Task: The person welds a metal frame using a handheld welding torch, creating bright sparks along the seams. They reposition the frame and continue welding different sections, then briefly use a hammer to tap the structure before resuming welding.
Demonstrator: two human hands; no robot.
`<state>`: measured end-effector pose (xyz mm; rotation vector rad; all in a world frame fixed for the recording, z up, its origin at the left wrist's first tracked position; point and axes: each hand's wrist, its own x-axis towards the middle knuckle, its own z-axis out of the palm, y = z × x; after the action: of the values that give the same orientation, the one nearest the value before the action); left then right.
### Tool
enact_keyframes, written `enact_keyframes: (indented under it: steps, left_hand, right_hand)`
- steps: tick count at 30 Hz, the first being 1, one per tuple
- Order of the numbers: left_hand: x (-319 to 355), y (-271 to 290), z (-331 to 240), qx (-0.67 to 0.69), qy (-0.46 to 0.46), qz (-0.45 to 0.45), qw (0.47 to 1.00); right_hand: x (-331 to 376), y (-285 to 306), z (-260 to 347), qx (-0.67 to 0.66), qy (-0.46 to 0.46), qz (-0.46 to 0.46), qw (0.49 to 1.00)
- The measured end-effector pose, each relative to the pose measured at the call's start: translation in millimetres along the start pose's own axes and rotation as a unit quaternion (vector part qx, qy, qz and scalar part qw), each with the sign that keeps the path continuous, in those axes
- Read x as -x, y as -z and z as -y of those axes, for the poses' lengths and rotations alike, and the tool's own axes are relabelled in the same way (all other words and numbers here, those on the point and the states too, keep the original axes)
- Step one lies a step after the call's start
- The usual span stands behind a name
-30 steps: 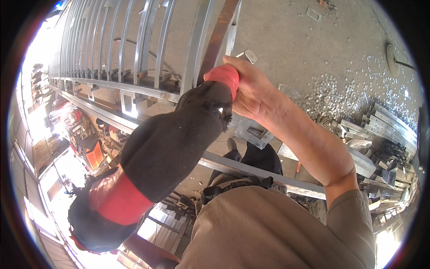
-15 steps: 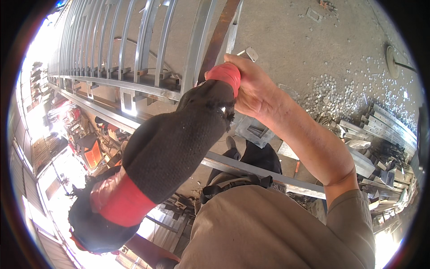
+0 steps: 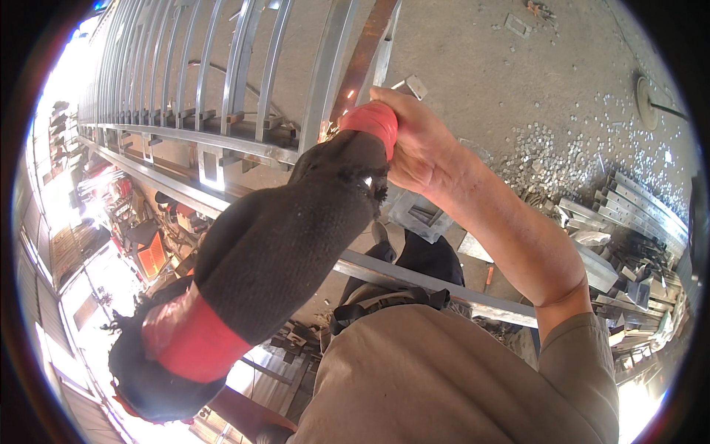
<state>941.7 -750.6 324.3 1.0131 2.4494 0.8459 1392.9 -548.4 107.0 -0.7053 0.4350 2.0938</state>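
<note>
A black knit sleeve point(image 3: 274, 244) with a red band near the elbow point(image 3: 200, 337) covers my left forearm, which reaches up from the lower left. Another red band point(image 3: 370, 126) wraps its far end; the fingers of my left hand are hidden there. Bare and closed, my right hand point(image 3: 414, 137) presses against that far band, its fingers curled round something I cannot make out. Small orange sparks point(image 3: 350, 95) fly just beyond the hands, beside a rusty brown steel bar point(image 3: 367, 48). That bar runs alongside a steel frame with upright bars point(image 3: 325, 66).
A long steel beam point(image 3: 488, 303) crosses in front of my waist. Scattered metal offcuts point(image 3: 551, 159) and stacked steel tubes point(image 3: 640, 207) lie at the right, below a round base plate point(image 3: 647, 103). An orange crate-like object point(image 3: 153, 255) stands at the left among clutter.
Orange sparks have appeared beyond my hands, on both sides of the far red band. My left forearm has shifted slightly to the lower left. My right hand stays almost where it was.
</note>
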Motion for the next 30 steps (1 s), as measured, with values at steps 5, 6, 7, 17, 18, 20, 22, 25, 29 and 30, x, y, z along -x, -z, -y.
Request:
enact_keyframes:
  steps: [5,6,7,17,18,20,22,25,29,30]
  left_hand:
    - [3,-1,5,0.006,0.006,0.001,1.0]
    - [3,-1,6,0.006,0.006,0.002,1.0]
    - [3,-1,7,0.005,0.006,0.001,1.0]
    - [8,-3,19,0.01,0.011,0.004,1.0]
    - [8,-4,20,0.009,0.012,0.004,1.0]
    - [10,-5,24,0.012,0.013,0.004,1.0]
    - [11,-6,26,0.013,0.014,0.002,1.0]
    - [13,-6,30,0.015,0.015,0.004,1.0]
    - [13,-7,37,0.018,0.016,0.012,1.0]
    - [13,-7,39,0.02,0.016,0.013,1.0]
  right_hand:
    - [2,1,0,-0.009,-0.006,0.016,1.0]
    - [2,1,0,-0.006,-0.007,0.02,1.0]
    - [2,2,0,-0.002,-0.007,0.025,1.0]
    - [5,-2,-5,-0.027,-0.008,0.044,0.999]
    - [7,-2,-5,-0.023,-0.006,0.044,0.999]
    - [9,-5,-5,-0.017,-0.004,0.04,0.999]
    - [11,-8,-6,-0.015,-0.004,0.03,0.999]
    - [15,-12,-8,-0.004,0.004,0.025,1.0]
    - [17,-15,-12,0.012,0.017,0.008,1.0]
    - [17,-15,-13,0.012,0.018,0.005,1.0]
